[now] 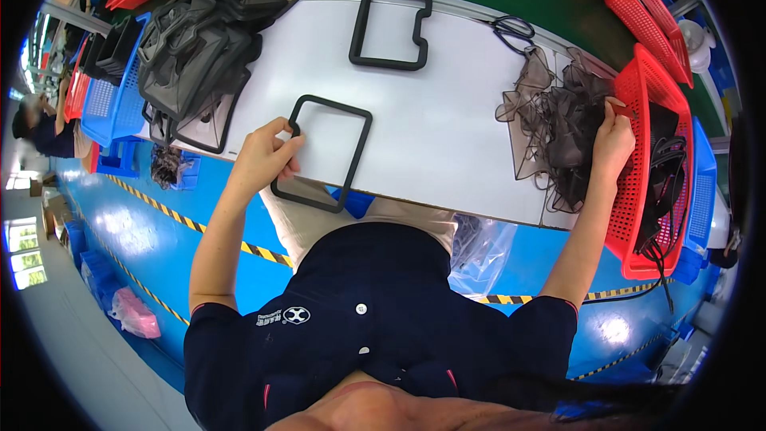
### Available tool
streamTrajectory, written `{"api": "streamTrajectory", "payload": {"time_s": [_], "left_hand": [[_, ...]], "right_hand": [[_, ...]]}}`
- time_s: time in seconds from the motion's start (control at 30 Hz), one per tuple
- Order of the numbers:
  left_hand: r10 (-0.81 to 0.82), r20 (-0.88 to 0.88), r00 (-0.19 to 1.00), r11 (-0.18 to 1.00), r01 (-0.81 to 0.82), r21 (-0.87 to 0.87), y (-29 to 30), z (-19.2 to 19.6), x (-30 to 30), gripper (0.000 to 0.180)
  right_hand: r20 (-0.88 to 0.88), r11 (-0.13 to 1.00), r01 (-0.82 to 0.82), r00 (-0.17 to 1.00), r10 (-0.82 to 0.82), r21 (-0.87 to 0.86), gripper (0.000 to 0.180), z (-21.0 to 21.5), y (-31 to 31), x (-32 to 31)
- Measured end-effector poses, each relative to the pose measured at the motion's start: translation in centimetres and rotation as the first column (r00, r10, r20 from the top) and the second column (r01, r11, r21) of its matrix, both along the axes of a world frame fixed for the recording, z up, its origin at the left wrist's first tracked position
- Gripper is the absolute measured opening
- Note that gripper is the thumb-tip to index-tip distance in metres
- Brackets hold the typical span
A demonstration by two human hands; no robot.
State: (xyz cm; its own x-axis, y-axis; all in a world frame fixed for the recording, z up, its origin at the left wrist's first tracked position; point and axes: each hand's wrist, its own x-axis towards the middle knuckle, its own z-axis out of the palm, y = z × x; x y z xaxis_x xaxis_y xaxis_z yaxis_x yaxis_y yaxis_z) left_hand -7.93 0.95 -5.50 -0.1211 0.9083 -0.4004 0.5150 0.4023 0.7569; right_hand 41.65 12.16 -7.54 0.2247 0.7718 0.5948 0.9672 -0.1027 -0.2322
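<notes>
Frame [321, 153] pinched at near table [447, 128] edge.
My left hand [263, 158] grips the frame's left rim, fingers closed on it (frame overhangs slightly); right hand [613, 140] pinches dark mesh [558, 124] beside the red basket [650, 168].

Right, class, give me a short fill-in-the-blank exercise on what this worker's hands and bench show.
1. The left hand grips a black rectangular ____ at the near edge of the white table.
2. The right hand reaches to the rim of a ____ plastic basket.
3. A second black frame lies on the table, held by ____ hand.
4. Beside the right hand lies a pile of dark ____ pieces.

Missing words: frame; red; neither; mesh
</notes>
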Motion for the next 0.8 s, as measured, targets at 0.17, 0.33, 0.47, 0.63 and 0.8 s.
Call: {"api": "streamTrajectory", "payload": {"time_s": [0.17,0.33,0.47,0.63,0.8], "left_hand": [[-0.073,0.105,0.992,0.992,0.062,0.107,0.9,0.1,0.8,0.023],[-0.36,-0.148,0.921,0.782,0.384,0.491,0.6,6.4,4.8,0.014],[-0.262,-0.598,0.757,0.523,0.632,0.572,-0.3,6.5,5.7,0.034],[-0.23,-0.248,0.941,0.733,0.335,0.592,-2.4,-2.0,5.4,0.043],[0.029,0.611,0.791,0.901,-0.286,0.327,-4.1,-1.9,7.6,0.075]], "right_hand": [[0.155,0.982,-0.187,0.971,0.183,0.009,0.014,3.7,-1.5,-3.8],[-0.159,0.901,-0.368,0.899,0.408,0.228,0.011,6.7,-2.8,-8.0],[-0.56,0.751,-0.514,0.507,0.655,0.414,0.012,6.6,-3.8,-11.7],[-0.93,0.548,-0.755,-0.339,0.144,0.36,0.019,1.6,-6.5,-18.2],[-0.875,0.393,-0.859,-0.434,-0.216,0.329,0.025,-0.7,-7.4,-23.2]]}}
